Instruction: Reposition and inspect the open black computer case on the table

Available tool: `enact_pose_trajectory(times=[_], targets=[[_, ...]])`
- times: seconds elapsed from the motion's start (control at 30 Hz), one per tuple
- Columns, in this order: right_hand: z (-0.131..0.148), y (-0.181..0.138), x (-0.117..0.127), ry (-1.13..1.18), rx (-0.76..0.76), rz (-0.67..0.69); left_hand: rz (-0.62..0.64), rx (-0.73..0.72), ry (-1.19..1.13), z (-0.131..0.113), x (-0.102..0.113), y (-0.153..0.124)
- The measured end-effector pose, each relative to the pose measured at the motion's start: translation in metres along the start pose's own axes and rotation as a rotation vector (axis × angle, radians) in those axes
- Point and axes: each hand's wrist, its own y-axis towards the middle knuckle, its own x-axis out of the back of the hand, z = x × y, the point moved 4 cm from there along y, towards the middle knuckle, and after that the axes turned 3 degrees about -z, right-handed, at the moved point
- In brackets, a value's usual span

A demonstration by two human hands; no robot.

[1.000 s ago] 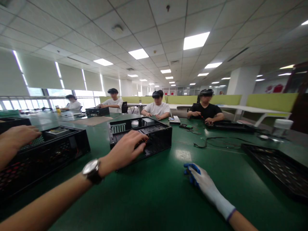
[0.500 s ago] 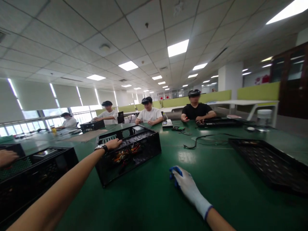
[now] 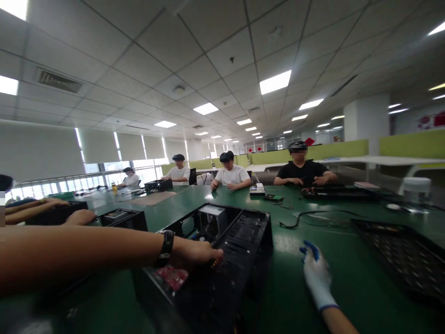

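My left hand (image 3: pixel 194 253), bare with a dark watch on the wrist, lies over the near top edge of an open black computer case (image 3: pixel 243 241), fingers curled onto its rim. Inside the case I see a grey metal box (image 3: pixel 212 218) and a red circuit board (image 3: pixel 170 276). My right hand (image 3: pixel 317 273), in a white glove with blue fingertips, rests flat on the green table (image 3: pixel 295 301) to the right of the case, holding nothing.
A second black case (image 3: pixel 118 218) stands at the left, with a co-worker's two hands (image 3: pixel 52 206) by it. A black perforated panel (image 3: pixel 399 250) lies at the right, a loose cable (image 3: pixel 313 215) and a white jar (image 3: pixel 415 188) beyond. Several people sit across the table.
The computer case has come nearer to me and turned, with my left hand on it. My gloved right hand has stayed on the table. The view has tilted.
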Motion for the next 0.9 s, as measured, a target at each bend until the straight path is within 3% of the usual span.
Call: enact_pose_trajectory(times=[0.07, 0.13, 0.23, 0.33, 0.43, 0.53, 0.6, 0.77, 0.9], targets=[[0.007, 0.002, 0.02, 0.074, -0.074, -0.045, 0.097, -0.083, 0.138, -0.012, -0.001, -0.019], [0.021, 0.001, 0.033, 0.198, -0.097, -0.035, 0.073, -0.178, 0.279, -0.014, 0.007, -0.027], [0.059, -0.009, 0.045, 0.399, -0.035, 0.068, 0.003, -0.29, 0.456, 0.001, 0.016, -0.018], [0.114, -0.037, 0.048, 0.41, 0.212, 0.228, 0.029, -0.32, 0.562, 0.026, 0.007, 0.011], [0.164, -0.089, 0.036, 0.037, 0.634, 0.369, 0.044, -0.336, 0.651, 0.045, -0.004, 0.043], [0.186, -0.146, -0.001, -0.324, 0.979, 0.617, 0.016, -0.356, 0.723, 0.054, -0.003, 0.06], [0.191, -0.174, -0.033, -0.478, 1.081, 0.784, -0.047, -0.366, 0.755, 0.058, 0.004, 0.058], [0.195, -0.203, -0.128, -1.143, 1.182, 0.889, -0.218, -0.431, 0.757, 0.073, 0.025, 0.011], [0.183, -0.226, -0.2, -1.234, 1.196, 1.0, -0.267, -0.494, 0.715, 0.086, 0.035, -0.038]])
